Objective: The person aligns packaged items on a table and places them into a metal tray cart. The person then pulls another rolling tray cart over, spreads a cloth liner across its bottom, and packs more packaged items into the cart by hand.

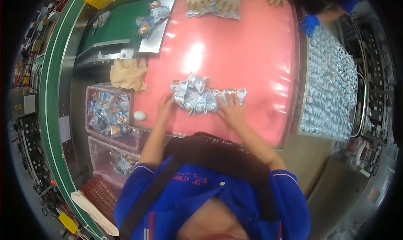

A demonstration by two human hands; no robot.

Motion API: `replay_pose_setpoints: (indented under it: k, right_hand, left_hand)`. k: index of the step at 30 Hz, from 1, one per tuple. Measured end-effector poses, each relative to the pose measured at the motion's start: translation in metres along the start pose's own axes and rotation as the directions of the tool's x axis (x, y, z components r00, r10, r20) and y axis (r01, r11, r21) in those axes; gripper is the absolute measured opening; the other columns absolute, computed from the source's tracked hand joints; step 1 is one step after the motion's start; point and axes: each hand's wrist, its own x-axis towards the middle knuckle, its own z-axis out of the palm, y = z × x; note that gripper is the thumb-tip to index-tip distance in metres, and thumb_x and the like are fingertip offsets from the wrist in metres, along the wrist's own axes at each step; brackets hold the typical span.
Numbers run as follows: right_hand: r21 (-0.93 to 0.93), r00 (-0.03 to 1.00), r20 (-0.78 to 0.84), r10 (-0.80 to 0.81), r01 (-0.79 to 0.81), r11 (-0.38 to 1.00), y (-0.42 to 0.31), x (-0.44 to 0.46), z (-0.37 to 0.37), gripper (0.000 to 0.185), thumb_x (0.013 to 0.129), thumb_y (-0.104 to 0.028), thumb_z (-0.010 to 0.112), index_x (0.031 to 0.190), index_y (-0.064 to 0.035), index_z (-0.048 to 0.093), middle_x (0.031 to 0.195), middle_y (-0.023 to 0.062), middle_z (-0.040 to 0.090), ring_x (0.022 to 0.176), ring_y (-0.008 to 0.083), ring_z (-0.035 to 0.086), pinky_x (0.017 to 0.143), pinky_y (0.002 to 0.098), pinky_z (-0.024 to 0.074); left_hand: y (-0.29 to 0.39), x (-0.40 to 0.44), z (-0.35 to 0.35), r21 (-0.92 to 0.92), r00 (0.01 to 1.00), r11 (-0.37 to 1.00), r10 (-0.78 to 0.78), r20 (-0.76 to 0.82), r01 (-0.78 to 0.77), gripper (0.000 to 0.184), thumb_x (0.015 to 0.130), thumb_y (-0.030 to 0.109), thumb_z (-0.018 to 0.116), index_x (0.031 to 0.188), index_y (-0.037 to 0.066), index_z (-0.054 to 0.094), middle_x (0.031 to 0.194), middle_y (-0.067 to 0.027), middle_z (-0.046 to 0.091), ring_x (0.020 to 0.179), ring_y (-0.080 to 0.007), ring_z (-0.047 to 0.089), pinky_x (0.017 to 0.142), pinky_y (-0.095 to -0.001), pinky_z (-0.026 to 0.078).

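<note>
A cluster of small wrapped packets (195, 96) lies on the pink tabletop (226, 51) in front of me. At its left edge is my left hand (166, 106), fingers bent and close to the packets, with nothing visible in it. My right hand (231, 112) rests with spread fingers on the packets at the right end of the cluster. Some of them are hidden under its fingers. The packets have pale blue and white wrappers with brown parts.
Co-workers' gloved hands (215, 4) press packets at the far edge. A blue-gloved hand (309, 25) is by a tray of packets (329, 84) at right. Left are a green conveyor (113, 23), a beige cloth (128, 74), a white oval object (140, 115) and packet bins (110, 112).
</note>
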Motion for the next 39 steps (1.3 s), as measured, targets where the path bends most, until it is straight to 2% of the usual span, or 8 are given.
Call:
replay_pose_setpoints:
  k: [2, 5, 8, 11, 19, 23, 28, 39]
  right_hand:
    - [-0.003, 1.000, 0.010, 0.002, -0.002, 1.000, -0.001, 0.000, 0.000, 0.062, 0.074, -0.045, 0.071, 0.132, -0.0342, 0.051, 0.130, 0.0066, 0.048, 0.122, 0.0282, 0.040, 0.085, 0.0636, 0.0322]
    - [0.006, 0.999, 0.031, 0.008, -0.008, 1.000, -0.001, -0.001, -0.001, 0.063, 0.074, -0.045, 0.071, 0.133, -0.0339, 0.050, 0.130, 0.0071, 0.048, 0.123, 0.0288, 0.040, 0.086, 0.0647, 0.0319]
    - [0.028, 0.999, 0.047, 0.017, -0.018, 0.999, -0.001, -0.002, -0.008, 0.064, 0.075, -0.045, 0.070, 0.134, -0.0325, 0.050, 0.132, 0.0080, 0.047, 0.124, 0.0300, 0.039, 0.087, 0.0654, 0.0319]
    - [0.041, 0.994, 0.113, 0.010, -0.015, 0.999, -0.003, 0.001, -0.018, 0.063, 0.077, -0.044, 0.069, 0.135, -0.0297, 0.049, 0.136, 0.0098, 0.045, 0.126, 0.0323, 0.039, 0.089, 0.0645, 0.0323]
    - [-0.014, 0.965, 0.258, 0.043, -0.041, 0.999, -0.001, 0.006, -0.004, 0.071, 0.079, -0.055, 0.063, 0.141, -0.0307, 0.040, 0.140, 0.0114, 0.046, 0.130, 0.0348, 0.039, 0.091, 0.0719, 0.0305]
    - [-0.023, 0.997, 0.059, -0.048, 0.049, 0.999, 0.009, 0.005, 0.013, 0.054, 0.078, -0.039, 0.066, 0.130, -0.0234, 0.055, 0.126, 0.0134, 0.056, 0.121, 0.0343, 0.049, 0.100, 0.0508, 0.0402]
    - [0.040, 0.993, -0.021, -0.115, 0.115, 0.993, 0.024, -0.008, 0.002, 0.051, 0.079, -0.039, 0.063, 0.128, -0.0282, 0.054, 0.124, 0.0125, 0.054, 0.121, 0.0365, 0.046, 0.081, 0.0639, 0.0422]
    - [0.080, 0.972, 0.029, -0.233, 0.230, 0.970, 0.122, -0.104, -0.009, 0.055, 0.075, -0.048, 0.066, 0.126, -0.0299, 0.055, 0.119, 0.0075, 0.055, 0.116, 0.0324, 0.049, 0.070, 0.0628, 0.0410]
  left_hand:
    - [-0.017, 0.006, -0.009, 0.539, 0.957, 0.798, 0.282, 0.064, -0.271, 0.036, 0.086, 0.010, 0.054, 0.121, 0.000, 0.053, 0.109, -0.0144, 0.059, 0.094, -0.0246, 0.059, 0.082, -0.0381, 0.048]
    - [0.004, -0.008, 0.000, 0.825, 0.851, 0.455, 0.523, 0.056, -0.334, 0.038, 0.084, 0.019, 0.059, 0.120, 0.006, 0.057, 0.127, -0.0217, 0.051, 0.115, -0.0402, 0.049, 0.097, -0.0511, 0.039]
    - [0.012, -0.010, 0.007, 0.746, 0.761, 0.355, 0.574, 0.302, -0.563, 0.044, 0.080, 0.024, 0.064, 0.121, 0.011, 0.059, 0.133, -0.0172, 0.047, 0.122, -0.0401, 0.042, 0.101, -0.0536, 0.035]
    - [0.049, -0.028, 0.031, 0.693, 0.659, 0.055, 0.373, 0.654, -0.719, 0.052, 0.077, 0.031, 0.067, 0.125, 0.015, 0.057, 0.131, -0.0126, 0.050, 0.126, -0.0400, 0.038, 0.103, -0.0554, 0.031]
    - [0.040, -0.010, 0.039, 0.708, 0.707, 0.025, 0.088, 0.702, -0.706, 0.074, 0.077, 0.049, 0.065, 0.139, 0.014, 0.043, 0.137, -0.0123, 0.045, 0.131, -0.0445, 0.030, 0.104, -0.0652, 0.022]
    - [0.036, -0.015, 0.049, 0.693, 0.692, 0.026, 0.074, 0.718, -0.721, 0.079, 0.079, 0.047, 0.062, 0.143, 0.008, 0.036, 0.140, -0.0161, 0.041, 0.134, -0.0497, 0.026, 0.104, -0.0699, 0.017]
    - [0.036, -0.034, 0.086, 0.815, 0.806, -0.161, 0.132, 0.576, -0.556, 0.078, 0.071, 0.023, 0.072, 0.142, 0.018, 0.041, 0.133, -0.0082, 0.046, 0.121, -0.0375, 0.040, 0.094, -0.0647, 0.029]
    - [-0.004, -0.133, 0.200, 0.885, 0.886, -0.106, 0.061, 0.460, -0.453, 0.074, 0.074, 0.024, 0.070, 0.142, 0.021, 0.042, 0.131, -0.0069, 0.048, 0.122, -0.0343, 0.041, 0.090, -0.0651, 0.034]
